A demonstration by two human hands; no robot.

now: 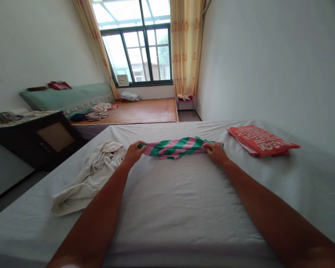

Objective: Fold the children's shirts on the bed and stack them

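Here I have both arms stretched out over the bed (184,208), its pale sheet bare under them. My left hand (134,152) is closed on the left end of the green-and-pink striped cloth (176,146), and my right hand (216,152) pinches its right end, so the cloth lies bunched between them on the sheet. A crumpled white cloth (92,173) sits just left of my left hand, and a folded red cloth (261,140) lies near the wall on my right
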